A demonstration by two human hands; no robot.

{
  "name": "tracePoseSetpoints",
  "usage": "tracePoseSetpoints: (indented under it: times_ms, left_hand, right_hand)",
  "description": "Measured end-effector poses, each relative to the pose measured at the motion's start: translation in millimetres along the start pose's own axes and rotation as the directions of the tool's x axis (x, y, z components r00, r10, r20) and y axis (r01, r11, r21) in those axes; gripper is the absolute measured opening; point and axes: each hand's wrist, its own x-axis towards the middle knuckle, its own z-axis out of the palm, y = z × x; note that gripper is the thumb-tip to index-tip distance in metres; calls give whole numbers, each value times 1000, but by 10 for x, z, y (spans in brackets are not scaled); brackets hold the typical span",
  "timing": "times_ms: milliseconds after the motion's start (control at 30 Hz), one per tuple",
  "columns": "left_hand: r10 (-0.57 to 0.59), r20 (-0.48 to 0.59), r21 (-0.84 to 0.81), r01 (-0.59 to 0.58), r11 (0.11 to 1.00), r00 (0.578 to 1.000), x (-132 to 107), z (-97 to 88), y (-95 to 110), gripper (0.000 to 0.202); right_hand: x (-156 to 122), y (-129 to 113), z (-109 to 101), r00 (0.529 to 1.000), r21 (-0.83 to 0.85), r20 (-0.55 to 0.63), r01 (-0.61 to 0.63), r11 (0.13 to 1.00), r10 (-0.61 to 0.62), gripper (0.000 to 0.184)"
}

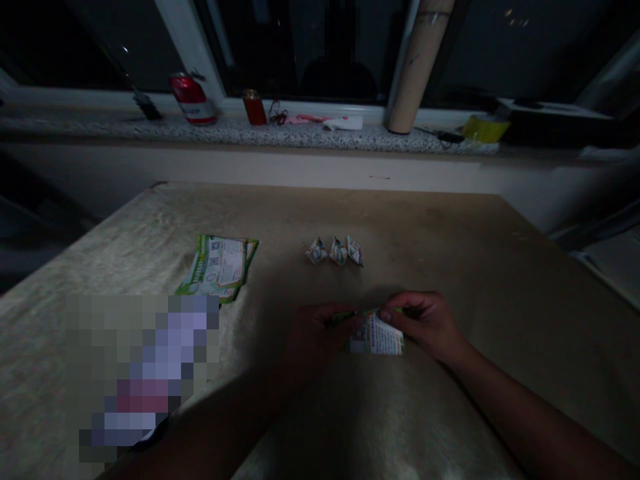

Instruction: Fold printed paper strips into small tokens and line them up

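Observation:
A green and white printed packet or sheet (383, 339), with dense text and a QR code, is between my two hands over the table. My left hand (320, 333) is closed on its left part, fingers in shadow. At its upper right edge, my right hand (427, 320) pinches with thumb and forefinger. Beyond my hands, three small folded paper shapes stand in a row: a left one (317, 251), a middle one (338, 251) and a right one (355, 251). More green and white printed sheets (220, 267) lie stacked to the left.
A blurred-out bluish object (155, 373) lies at the table's front left. On the windowsill (310, 137) behind stand a red can (193, 100), a red jar (255, 109), a cardboard tube (420, 67) and a yellow tape roll (485, 128). The table (425, 227) has a brownish cover.

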Motion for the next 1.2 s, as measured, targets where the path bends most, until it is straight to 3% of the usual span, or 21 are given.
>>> tracePoseSetpoints:
  times_ms: [467,833,1000,1200]
  left_hand:
    - [-8,12,-29,9,1000,1000,4,6,-9,31]
    - [2,-9,52,-1,999,1000,-20,18,-21,33]
    - [62,33,258,-68,964,998,34,-36,-5,26]
    - [166,83,541,-185,820,983,171,-111,-18,24]
  right_hand:
    - [2,22,-8,1000,23,19,17,1000,-17,11]
    - [6,29,-2,1000,-7,18,-13,1000,13,11]
    - [19,46,10,1000,-86,11,-24,996,25,16]
    - [44,155,9,1000,-308,-4,7,951,-9,22]
